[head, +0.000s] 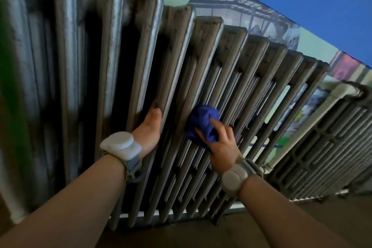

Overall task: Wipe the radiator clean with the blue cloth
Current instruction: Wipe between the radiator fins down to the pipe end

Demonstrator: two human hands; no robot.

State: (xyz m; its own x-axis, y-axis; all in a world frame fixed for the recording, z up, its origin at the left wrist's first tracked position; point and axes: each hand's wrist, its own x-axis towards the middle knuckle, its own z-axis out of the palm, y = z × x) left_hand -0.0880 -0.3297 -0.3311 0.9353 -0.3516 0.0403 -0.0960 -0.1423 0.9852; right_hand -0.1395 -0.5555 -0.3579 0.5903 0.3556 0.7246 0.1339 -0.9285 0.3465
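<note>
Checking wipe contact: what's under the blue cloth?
The bunched blue cloth, gripped by the right hand, lies against the grey cast-iron radiator columns. The metal directly beneath is covered.

We see the radiator [181,78]: old cast-iron, grey-brown ribbed columns, dull and grimy along the tops, dark gaps between sections, running diagonally across our view against the wall. Left end is blurred. The blue cloth [201,125] is bunched into a wad, deep blue, pressed flat against the front of the mid-section ribs, about halfway down the columns.
</note>
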